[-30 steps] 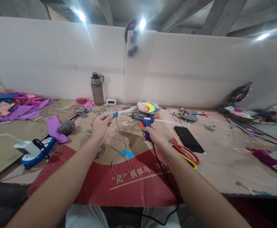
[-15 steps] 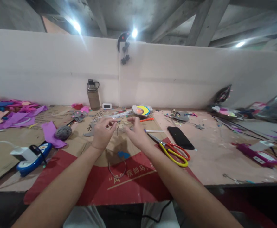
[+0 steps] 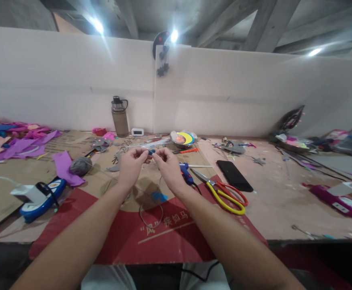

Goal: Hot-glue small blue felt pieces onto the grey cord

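Note:
My left hand (image 3: 131, 166) and my right hand (image 3: 169, 168) are raised together over the cardboard sheet (image 3: 124, 225), fingertips almost touching. Both pinch a small blue piece (image 3: 150, 152) on a thin grey wire (image 3: 150, 207) that hangs down in a loop to the cardboard. The blue glue gun (image 3: 186, 174) lies on the cardboard just right of my right hand, its black cord running toward me. A small blue cut-out (image 3: 159, 197) lies below my hands.
Red and yellow scissors (image 3: 224, 192) and a black phone (image 3: 234, 181) lie to the right. A grey yarn ball (image 3: 80, 166), purple felt scraps (image 3: 27, 143), a blue device with white charger (image 3: 40, 197) sit left. A water bottle (image 3: 119, 117) stands by the white partition.
A second ago my right hand held the glue gun; it has since laid it down and joined my left hand on the blue piece and wire.

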Demonstrator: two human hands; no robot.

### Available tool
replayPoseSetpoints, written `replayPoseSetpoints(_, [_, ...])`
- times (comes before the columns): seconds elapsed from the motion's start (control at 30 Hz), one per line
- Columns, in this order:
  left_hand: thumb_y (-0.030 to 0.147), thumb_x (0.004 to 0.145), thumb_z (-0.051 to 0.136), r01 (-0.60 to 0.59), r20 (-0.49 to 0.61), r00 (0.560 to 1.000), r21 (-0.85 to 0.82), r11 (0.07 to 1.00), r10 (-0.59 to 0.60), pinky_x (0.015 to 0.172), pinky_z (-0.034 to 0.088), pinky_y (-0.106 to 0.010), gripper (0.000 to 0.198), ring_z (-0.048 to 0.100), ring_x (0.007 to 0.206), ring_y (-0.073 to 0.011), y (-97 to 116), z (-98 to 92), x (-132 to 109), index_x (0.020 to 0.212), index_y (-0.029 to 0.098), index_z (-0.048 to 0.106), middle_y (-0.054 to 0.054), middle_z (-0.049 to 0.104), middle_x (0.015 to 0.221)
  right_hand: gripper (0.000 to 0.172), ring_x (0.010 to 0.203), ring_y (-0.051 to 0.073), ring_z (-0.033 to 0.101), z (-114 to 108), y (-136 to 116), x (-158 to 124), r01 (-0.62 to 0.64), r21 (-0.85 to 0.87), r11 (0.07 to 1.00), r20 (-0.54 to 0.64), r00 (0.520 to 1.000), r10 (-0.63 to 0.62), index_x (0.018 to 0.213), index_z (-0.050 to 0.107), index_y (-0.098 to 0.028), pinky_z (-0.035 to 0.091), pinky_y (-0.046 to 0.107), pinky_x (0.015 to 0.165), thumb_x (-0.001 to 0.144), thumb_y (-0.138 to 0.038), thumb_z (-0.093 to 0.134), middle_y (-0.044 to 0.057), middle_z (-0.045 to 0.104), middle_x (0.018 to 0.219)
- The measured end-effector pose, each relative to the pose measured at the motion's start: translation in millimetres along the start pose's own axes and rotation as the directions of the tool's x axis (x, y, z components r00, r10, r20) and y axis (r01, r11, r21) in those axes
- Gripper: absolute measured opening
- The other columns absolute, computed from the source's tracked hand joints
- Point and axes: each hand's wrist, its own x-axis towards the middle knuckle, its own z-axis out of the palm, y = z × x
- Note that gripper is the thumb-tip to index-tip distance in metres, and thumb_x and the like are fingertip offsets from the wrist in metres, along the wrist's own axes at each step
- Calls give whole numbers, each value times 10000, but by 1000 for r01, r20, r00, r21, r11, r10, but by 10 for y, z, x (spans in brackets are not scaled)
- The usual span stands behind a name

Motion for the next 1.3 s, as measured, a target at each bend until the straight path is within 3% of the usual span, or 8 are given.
replayPoseSetpoints(0.13, [338, 698, 744, 69, 17, 998, -82, 994, -67, 663, 517, -289, 254, 624, 623, -132, 0, 21, -12, 824, 130, 672, -38, 676, 727, 184, 573, 100, 347, -19, -20, 3, 14, -65, 998, -14, 1000, -15, 698, 557, -194, 296, 247, 568, 763, -358, 611, -61, 428, 601])
replayPoseSetpoints(0.6, [270, 723, 705, 75, 118, 991, -114, 991, -62, 617, 437, -248, 133, 549, 579, -102, 0, 53, -35, 740, 152, 644, -1, 624, 643, 230, 577, 92, 368, -90, -17, 14, 0, -88, 996, -97, 995, -9, 667, 563, -175, 306, 244, 574, 748, -374, 645, -57, 452, 599])
replayPoseSetpoints(0.8, [255, 709, 715, 100, 171, 982, -150, 984, -74, 605, 418, -241, 130, 533, 570, -96, 29, 52, -34, 750, 155, 643, 9, 611, 621, 281, 520, 86, 317, -117, 22, 51, -71, 87, 994, -58, 995, 76, 899, 610, -202, 270, 228, 517, 699, -383, 688, -95, 366, 560])
replayPoseSetpoints(0.9, [262, 688, 742, 152, 194, 974, -189, 970, -114, 605, 427, -240, 160, 545, 568, -93, 65, 62, -39, 758, 151, 651, 7, 619, 626, 251, 532, 86, 372, -132, 41, 81, -126, 160, 979, 4, 992, 127, 815, 649, -187, 307, 233, 541, 679, -394, 687, -67, 474, 578])
replayPoseSetpoints(1.03, [310, 689, 751, 244, 213, 957, -236, 941, -195, 619, 453, -256, 229, 606, 613, -119, 102, 74, -45, 829, 145, 677, -26, 660, 680, 221, 597, 100, 487, -143, 61, 102, -157, 229, 961, -4, 987, 162, 759, 646, -183, 372, 238, 604, 652, -374, 682, -33, 598, 664])
replayPoseSetpoints(1.17, [325, 656, 775, 296, 239, 941, -228, 928, -242, 606, 457, -261, 263, 624, 630, -135, 116, 82, -49, 819, 136, 693, -47, 676, 700, 203, 598, 96, 506, -139, 51, 85, -172, 242, 955, -23, 983, 183, 750, 640, -180, 390, 236, 621, 648, -352, 673, -34, 618, 670])
replayPoseSetpoints(1.3, [325, 651, 782, 249, 242, 947, -140, 958, -210, 554, 428, -250, 235, 570, 555, -115, 107, 81, -56, 756, 134, 696, -31, 650, 620, 182, 577, 91, 496, -126, 21, 55, -166, 239, 957, -17, 984, 175, 722, 621, -174, 388, 230, 608, 651, -333, 674, -42, 595, 627])
